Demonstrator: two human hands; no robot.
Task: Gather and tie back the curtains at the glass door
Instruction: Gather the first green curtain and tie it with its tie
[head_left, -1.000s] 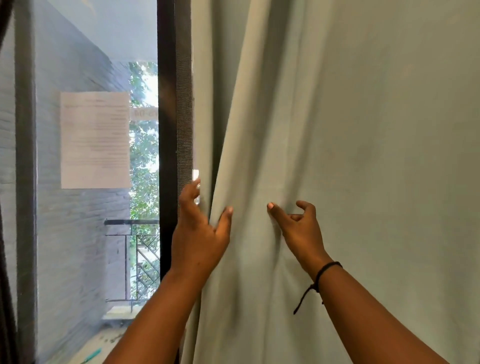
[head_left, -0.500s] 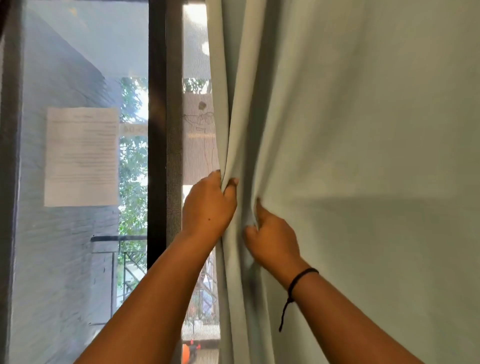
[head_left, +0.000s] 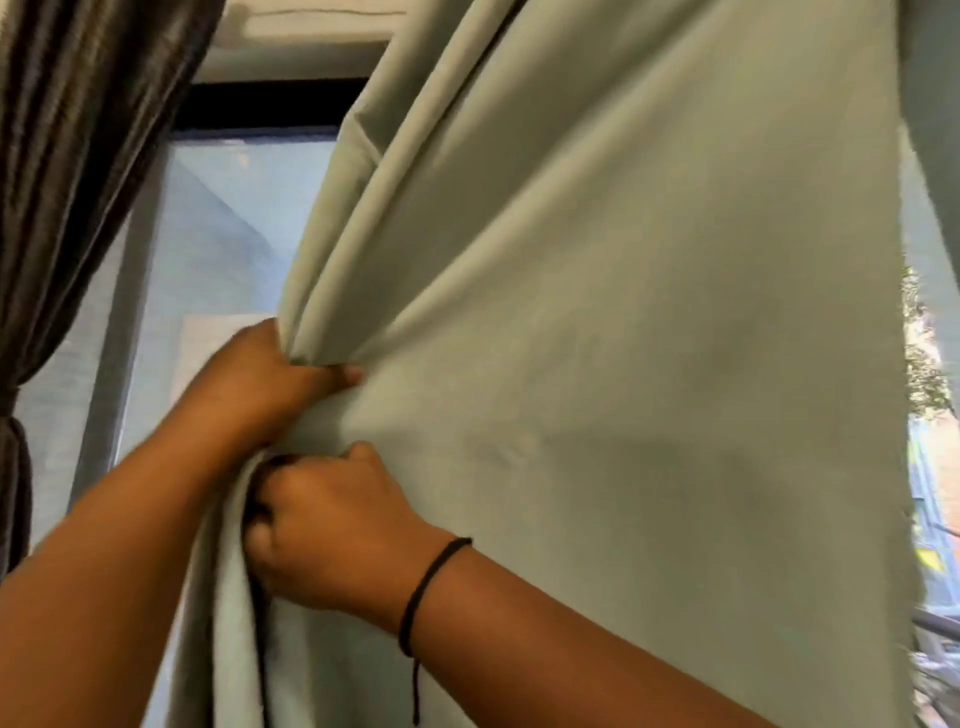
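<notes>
Where the pale green curtain (head_left: 597, 338) ends on the right, its straight vertical edge leaves a narrow strip of glass door (head_left: 930, 467) showing, with foliage and a building outside. On the left, a wider stretch of glass lies open between the curtain's gathered edge and a dark brown curtain (head_left: 78, 156) that hangs at the far left and is cinched in at about mid-height. The black top rail of the door frame (head_left: 260, 104) runs across above the glass, under a pale wall band.

The green curtain fills the middle and right of the view. Its left edge is drawn into several deep folds that slant down from the upper middle and converge at the left hand (head_left: 265, 379), which grips the bunched fabric with fingers curled round it, the thumb lying across the cloth to the right. Just below and nearer, the right hand (head_left: 332, 530) clutches another fold of the same edge, fingers tucked into the fabric. A black cord bracelet (head_left: 431, 582) circles the right wrist. Below the hands the cloth hangs in loose vertical pleats; to the right it stretches smooth and taut.
</notes>
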